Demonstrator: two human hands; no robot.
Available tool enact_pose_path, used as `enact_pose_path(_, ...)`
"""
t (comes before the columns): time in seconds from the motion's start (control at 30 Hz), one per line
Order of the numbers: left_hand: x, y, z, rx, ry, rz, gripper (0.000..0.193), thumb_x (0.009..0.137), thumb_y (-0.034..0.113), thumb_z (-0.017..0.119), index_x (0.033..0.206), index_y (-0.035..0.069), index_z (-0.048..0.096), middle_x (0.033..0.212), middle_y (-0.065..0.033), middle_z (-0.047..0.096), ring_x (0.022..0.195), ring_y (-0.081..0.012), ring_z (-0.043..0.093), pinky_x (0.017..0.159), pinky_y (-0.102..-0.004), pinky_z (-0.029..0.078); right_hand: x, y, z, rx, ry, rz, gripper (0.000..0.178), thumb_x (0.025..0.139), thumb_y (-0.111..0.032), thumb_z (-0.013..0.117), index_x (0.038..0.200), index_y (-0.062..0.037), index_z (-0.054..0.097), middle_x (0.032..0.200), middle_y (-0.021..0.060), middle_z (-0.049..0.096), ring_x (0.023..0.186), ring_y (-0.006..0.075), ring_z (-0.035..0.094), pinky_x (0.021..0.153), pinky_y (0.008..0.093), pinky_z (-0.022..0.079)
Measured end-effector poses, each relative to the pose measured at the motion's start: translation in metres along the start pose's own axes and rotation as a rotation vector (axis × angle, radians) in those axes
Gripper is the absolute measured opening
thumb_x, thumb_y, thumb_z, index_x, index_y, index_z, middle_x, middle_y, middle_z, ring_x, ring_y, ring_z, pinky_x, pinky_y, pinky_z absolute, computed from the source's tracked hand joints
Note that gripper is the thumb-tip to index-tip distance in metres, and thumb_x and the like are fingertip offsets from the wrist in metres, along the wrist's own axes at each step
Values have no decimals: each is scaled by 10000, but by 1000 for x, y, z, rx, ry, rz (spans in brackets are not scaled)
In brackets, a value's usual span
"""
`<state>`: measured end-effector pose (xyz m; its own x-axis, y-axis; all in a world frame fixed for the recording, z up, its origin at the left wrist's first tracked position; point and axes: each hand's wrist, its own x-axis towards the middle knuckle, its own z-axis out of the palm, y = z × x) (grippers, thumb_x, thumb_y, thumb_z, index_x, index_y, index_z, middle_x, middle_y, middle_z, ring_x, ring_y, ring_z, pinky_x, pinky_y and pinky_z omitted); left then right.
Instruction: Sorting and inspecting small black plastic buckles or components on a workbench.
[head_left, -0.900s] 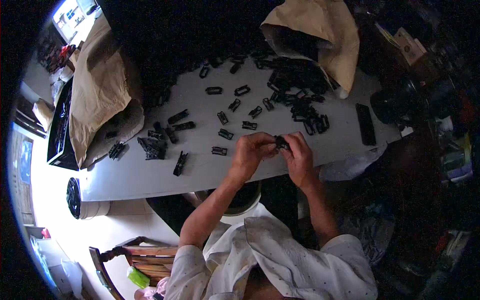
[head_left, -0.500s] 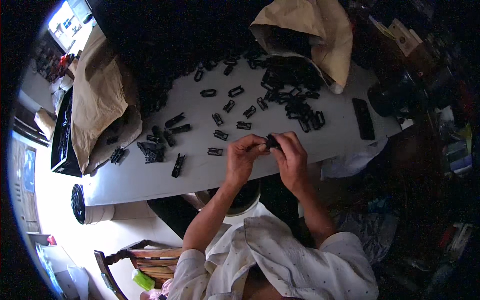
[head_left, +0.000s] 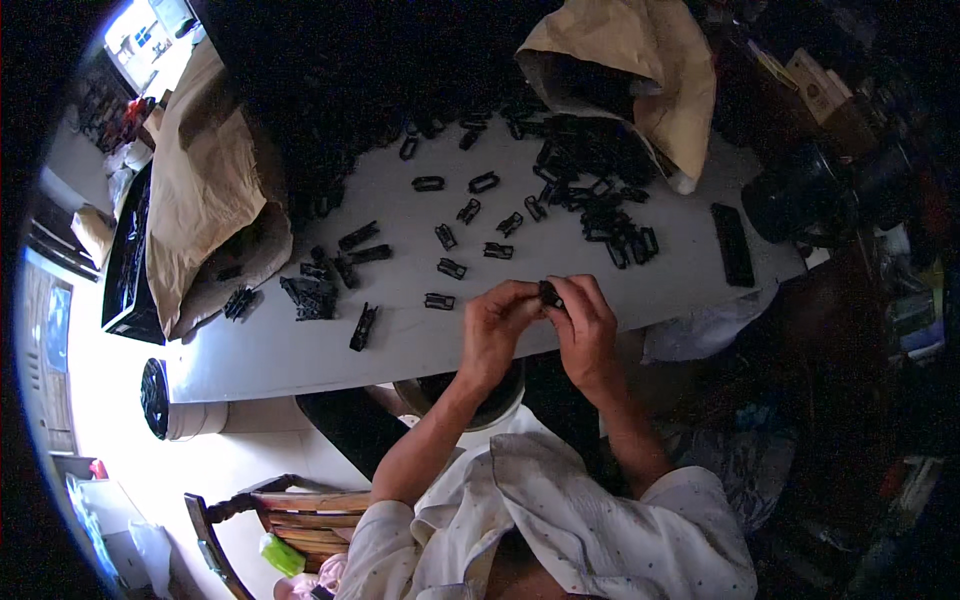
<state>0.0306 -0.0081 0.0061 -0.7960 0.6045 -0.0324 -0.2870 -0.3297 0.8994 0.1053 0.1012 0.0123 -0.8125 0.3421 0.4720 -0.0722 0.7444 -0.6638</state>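
Near the table's front edge, my left hand (head_left: 497, 330) and my right hand (head_left: 584, 325) meet, their fingertips pinching a small black plastic part (head_left: 549, 294). Fingers cover most of it, so its full shape is hidden. Left of my hands, a small black rectangular frame piece (head_left: 439, 300) lies on the table. Several similar black pieces (head_left: 498, 250) are scattered a little farther off. A dense heap of black pieces (head_left: 590, 160) sits at the back right, and a smaller cluster (head_left: 309, 298) of longer black pieces lies to the left.
The grey-white table (head_left: 400, 345) carries a brown paper bag (head_left: 205, 190) at its left and an opened paper bag (head_left: 680, 90) at the back right. A black phone-like slab (head_left: 732, 245) lies near the right edge. Below stand a bucket (head_left: 470, 405) and a wooden chair (head_left: 310, 515).
Both hands stay together on the black part, their fingers shifted slightly around it. The whole view has moved a little, so the table things appear slightly farther right.
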Motion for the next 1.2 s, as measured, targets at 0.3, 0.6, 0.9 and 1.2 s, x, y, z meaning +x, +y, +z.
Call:
enact_pose_path(0.3, -7, 5, -5, 212, -22, 204, 103, 750, -74, 583, 838, -28, 612, 910, -65, 581, 835, -142, 561, 725, -252, 462, -1, -14, -4, 54, 35, -12, 338, 737, 5, 612, 1063, 12, 523, 950, 152, 509, 821, 301, 559, 716, 344, 461)
enact_pose_path(0.6, -6, -7, -6, 102, 61, 161, 132, 752, -78, 577, 842, -20, 655, 816, -67, 631, 721, -146, 582, 673, -243, 470, -2, -17, -7, 184, -27, 128, 306, 717, -7, 636, 1008, 18, 546, 911, 145, 520, 812, 293, 557, 702, 334, 456)
enact_pose_path(0.9, -12, 11, -2, 71, -134, -5, 254, 777, -117, 511, 973, -13, 635, 935, -71, 585, 889, -127, 535, 816, -255, 425, 1, 10, -7, 415, -36, 136, 280, 748, -73, 634, 997, 5, 533, 907, 117, 530, 797, 233, 563, 696, 309, 455)
enact_pose_path(1.2, -12, 15, 0, 307, -165, 116, 249, 780, -100, 512, 993, 3, 590, 941, -65, 551, 812, -129, 526, 758, -243, 435, -1, 15, -14, 907, -263, 588, 330, 808, -274, 618, 980, -2, 544, 791, 48, 563, 557, 109, 506, 465, 226, 413)
